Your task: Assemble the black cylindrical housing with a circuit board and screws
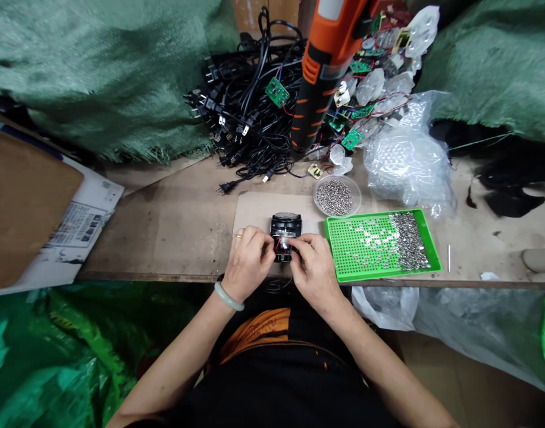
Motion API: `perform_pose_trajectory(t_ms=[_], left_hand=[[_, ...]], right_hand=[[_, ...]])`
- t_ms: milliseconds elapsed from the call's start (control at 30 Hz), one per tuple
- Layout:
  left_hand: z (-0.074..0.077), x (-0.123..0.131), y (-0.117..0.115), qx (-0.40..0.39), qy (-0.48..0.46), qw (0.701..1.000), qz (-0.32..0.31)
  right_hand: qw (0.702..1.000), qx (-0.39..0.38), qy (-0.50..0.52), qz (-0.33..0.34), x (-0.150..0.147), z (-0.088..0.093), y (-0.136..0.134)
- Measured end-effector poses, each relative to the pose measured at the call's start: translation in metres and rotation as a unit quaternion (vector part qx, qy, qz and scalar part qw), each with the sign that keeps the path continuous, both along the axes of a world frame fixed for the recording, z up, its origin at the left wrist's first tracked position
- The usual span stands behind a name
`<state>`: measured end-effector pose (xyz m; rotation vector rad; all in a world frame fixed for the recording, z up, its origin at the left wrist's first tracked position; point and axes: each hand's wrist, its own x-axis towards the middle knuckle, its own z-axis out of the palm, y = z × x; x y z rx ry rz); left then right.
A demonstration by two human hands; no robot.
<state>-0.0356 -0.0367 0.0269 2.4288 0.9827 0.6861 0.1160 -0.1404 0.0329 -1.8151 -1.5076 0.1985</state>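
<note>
In front of me a small black device housing (286, 224) rests on a cardboard sheet, its inside showing a clear part and red wires. My left hand (249, 261) is at its left side, fingers curled and pressed together against the edge. From the right, my right hand (314, 267) reaches in with thumb and forefinger pinched near the clear part. What either fingertip grips is too small to make out. A green perforated tray (344, 270) with small metal pieces lies just right of my right hand. Behind the housing stands a round dish of small screws (334, 197).
An orange and black power screwdriver (312, 83) hangs over the bench. Black plug cords (250, 113) pile up behind, beside green circuit boards (353, 138) with clear parts. A clear plastic bag (406, 157) sits at the right, a cardboard box (82, 220) at the left.
</note>
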Motion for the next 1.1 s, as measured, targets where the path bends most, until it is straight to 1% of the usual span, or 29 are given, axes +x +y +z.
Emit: perform_pose_trajectory(t_ms=[100, 200, 267, 333, 433, 500, 600, 733, 967, 1100], left_hand=[[-0.002, -0.002, 0.000, 0.034, 0.029, 0.999, 0.007], [-0.003, -0.003, 0.001, 0.037, 0.026, 0.999, 0.011], [-0.002, -0.004, 0.002, 0.014, -0.001, 1.000, 0.000], [0.000, -0.006, 0.004, -0.031, -0.048, 0.998, -0.009], [0.003, -0.011, 0.005, -0.094, -0.099, 0.991, 0.006], [0.003, -0.015, 0.005, -0.117, -0.101, 0.988, 0.014], [0.003, -0.019, 0.001, -0.141, -0.086, 0.986, 0.000], [0.003, -0.020, -0.004, -0.165, -0.077, 0.983, -0.034], [-0.001, -0.018, -0.006, -0.186, -0.075, 0.978, -0.061], [-0.002, -0.018, -0.005, -0.174, -0.087, 0.980, -0.053]], right_hand=[[1.000, -0.003, 0.012, 0.003, 0.001, -0.004, -0.003], [1.000, 0.004, 0.022, 0.005, 0.001, -0.005, -0.004], [0.999, 0.012, 0.036, 0.004, 0.001, -0.005, -0.005], [0.998, 0.024, 0.053, -0.004, 0.000, -0.004, -0.006], [0.996, 0.039, 0.071, -0.034, -0.001, -0.004, -0.007], [0.994, 0.042, 0.084, -0.055, -0.003, -0.006, -0.008], [0.988, 0.032, 0.138, -0.061, -0.004, -0.010, -0.010], [0.975, 0.017, 0.213, -0.065, -0.004, -0.015, -0.012], [0.972, 0.008, 0.225, -0.071, -0.003, -0.015, -0.011], [0.966, -0.006, 0.245, -0.077, -0.003, -0.014, -0.013]])
